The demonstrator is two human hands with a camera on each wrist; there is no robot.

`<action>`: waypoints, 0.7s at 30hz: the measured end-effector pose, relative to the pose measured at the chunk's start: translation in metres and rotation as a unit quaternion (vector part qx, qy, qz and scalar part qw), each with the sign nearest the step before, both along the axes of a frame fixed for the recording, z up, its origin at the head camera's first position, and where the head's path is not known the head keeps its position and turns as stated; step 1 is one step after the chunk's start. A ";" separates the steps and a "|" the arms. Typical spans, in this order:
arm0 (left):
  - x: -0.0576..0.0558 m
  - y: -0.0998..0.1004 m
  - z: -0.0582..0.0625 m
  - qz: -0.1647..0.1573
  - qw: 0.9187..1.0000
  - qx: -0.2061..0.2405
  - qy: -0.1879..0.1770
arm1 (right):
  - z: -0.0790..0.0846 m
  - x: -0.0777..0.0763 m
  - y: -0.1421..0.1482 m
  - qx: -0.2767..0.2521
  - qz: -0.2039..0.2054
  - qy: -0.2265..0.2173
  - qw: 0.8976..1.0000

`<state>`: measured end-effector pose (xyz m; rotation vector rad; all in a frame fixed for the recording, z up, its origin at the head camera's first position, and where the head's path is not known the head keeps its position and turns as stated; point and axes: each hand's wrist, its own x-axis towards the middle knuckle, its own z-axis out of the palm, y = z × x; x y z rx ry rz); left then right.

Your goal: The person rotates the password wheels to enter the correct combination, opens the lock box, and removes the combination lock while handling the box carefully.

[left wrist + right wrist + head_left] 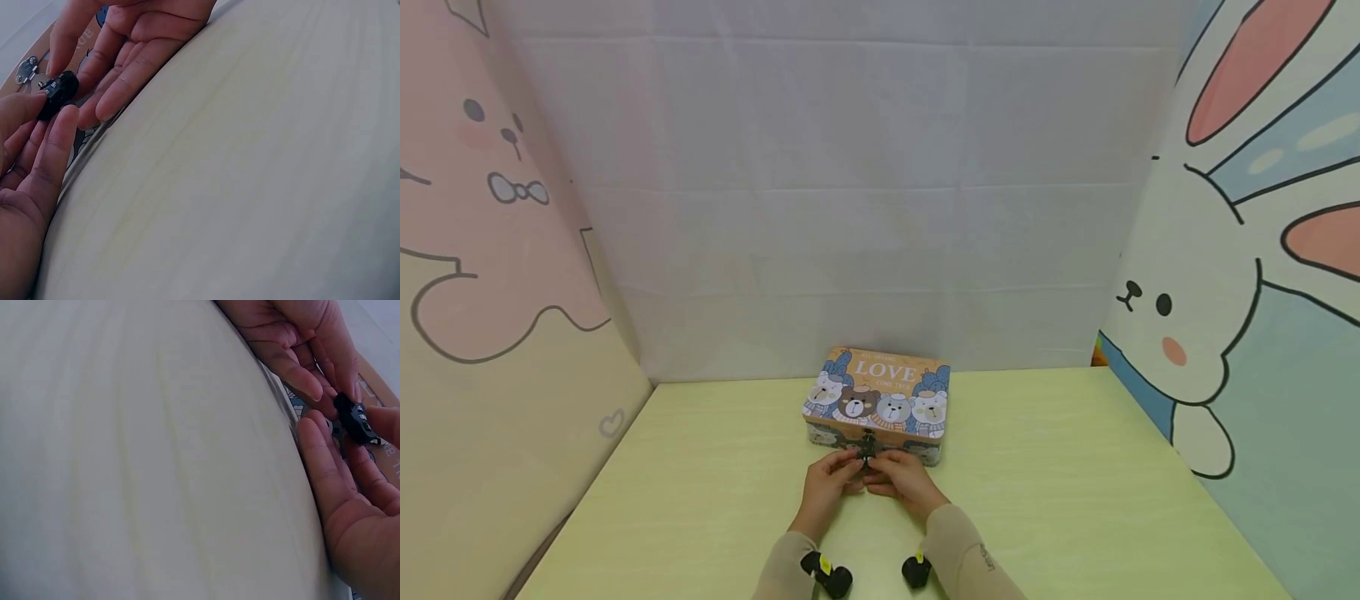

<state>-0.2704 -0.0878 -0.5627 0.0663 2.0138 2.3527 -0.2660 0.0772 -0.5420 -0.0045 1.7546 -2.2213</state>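
Note:
A small black combination padlock (355,422) is at the front of a rectangular tin box (883,375), by its metal latch (26,70). My left hand (827,490) pinches the padlock from the left between thumb and fingers. From the other side my right hand (908,482) grips it too, its thumb against the face with the small dials. Printed bears and the word LOVE cover the box's orange lid, which is down. Fingers hide part of the padlock in the head view.
The box stands on a pale yellow-green table (715,467), close to the white cloth backdrop (850,208). Cartoon-printed panels flank the table, a bear on the left panel (490,275) and a rabbit on the right panel (1210,333). Black devices sit at both wrists.

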 end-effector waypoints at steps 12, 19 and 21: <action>0.001 0.001 0.002 0.003 1.000 -0.004 -0.002 | 0.002 0.002 0.000 0.000 -0.004 0.000 1.000; 0.000 0.000 0.001 0.001 1.000 -0.009 -0.001 | 0.002 0.001 -0.002 0.004 -0.003 0.009 1.000; 0.001 0.000 0.001 0.001 1.000 -0.007 -0.001 | 0.001 0.001 -0.001 0.005 -0.002 0.008 1.000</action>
